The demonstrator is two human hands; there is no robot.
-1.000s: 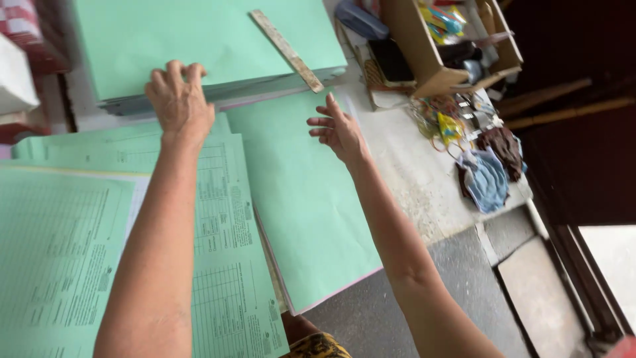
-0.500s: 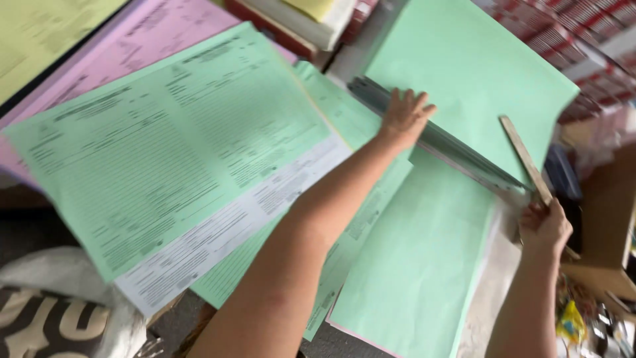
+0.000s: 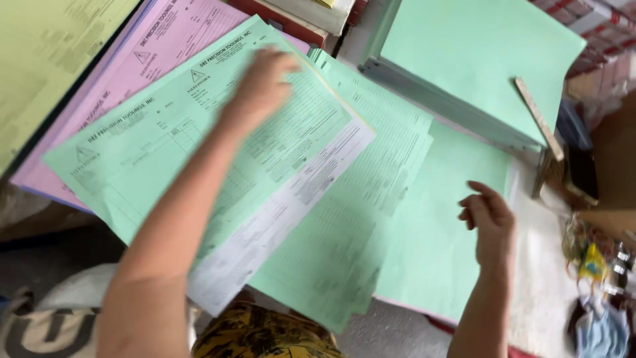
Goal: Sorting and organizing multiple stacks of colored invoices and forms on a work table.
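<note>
My left hand (image 3: 265,83) is blurred and lies flat on the top green printed form (image 3: 165,146), fingers toward its far edge. More green printed sheets (image 3: 371,172) fan out beneath it. My right hand (image 3: 489,215) hovers, fingers loosely curled and holding nothing, over a blank green sheet (image 3: 437,245). A thick stack of green paper (image 3: 477,59) lies at the back right with a wooden ruler (image 3: 538,118) on its right side.
Pink forms (image 3: 132,59) and a yellow-green sheet (image 3: 46,59) lie under the green ones at the left. Small clutter and cloth masks (image 3: 599,325) sit at the right edge. A bag (image 3: 46,325) rests at the lower left.
My left hand has moved from the edge of the thick stack leftward onto the printed forms. My right hand has left the ruler and dropped over the blank sheet. The view has shifted.
</note>
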